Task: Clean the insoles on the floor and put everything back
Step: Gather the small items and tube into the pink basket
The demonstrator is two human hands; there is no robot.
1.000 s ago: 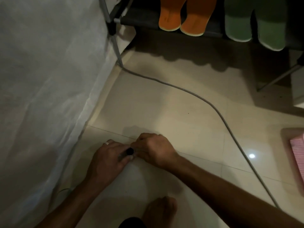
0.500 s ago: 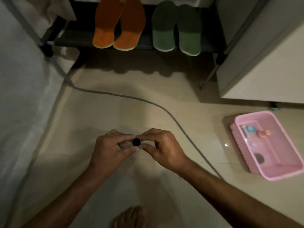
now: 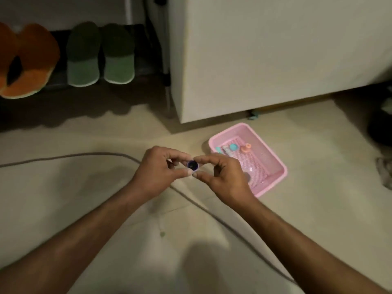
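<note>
A small round dark object with a bluish rim point(image 3: 192, 165) is held above the floor between both hands. My left hand point(image 3: 158, 169) pinches it from the left with thumb and fingers. My right hand point(image 3: 222, 174) pinches it from the right. Two orange insoles point(image 3: 27, 60) and two green insoles point(image 3: 100, 54) lie side by side on the low dark rack shelf point(image 3: 58, 81) at the upper left. Just right of my right hand a pink basket point(image 3: 273, 162) stands on the floor with a few small items inside.
A grey cable point(image 3: 70, 156) runs across the tiled floor and passes under my hands toward the lower right. A white cabinet point(image 3: 275, 56) stands behind the basket. A dark object point(image 3: 380, 128) and a crumpled grey cloth point(image 3: 385, 171) lie at the right edge.
The view has swung right, bringing the pink basket and cabinet into view. Both hands have lifted from the floor, still pinching the small dark object together.
</note>
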